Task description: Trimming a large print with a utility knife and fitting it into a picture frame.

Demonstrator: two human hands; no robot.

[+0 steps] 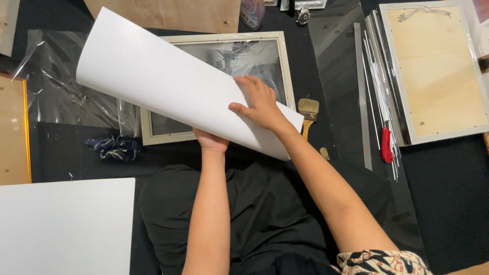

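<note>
A large white sheet of card (163,76) is bent into a curve and held above a pale-framed picture frame (282,56) that lies glass-up on the black work surface. My right hand (260,102) presses flat on top of the sheet near its lower right corner. My left hand (210,141) is under the sheet's lower edge, its fingers hidden behind the card, holding it from below. The sheet hides most of the frame's left half.
A paintbrush (307,113) lies right of the frame. Further right are a long metal ruler (361,97), thin white strips with a red cutter (387,145), and a frame backing board (438,66). Clear plastic film (66,86) and a dark cloth (114,146) lie left; another white sheet (66,226) sits lower left.
</note>
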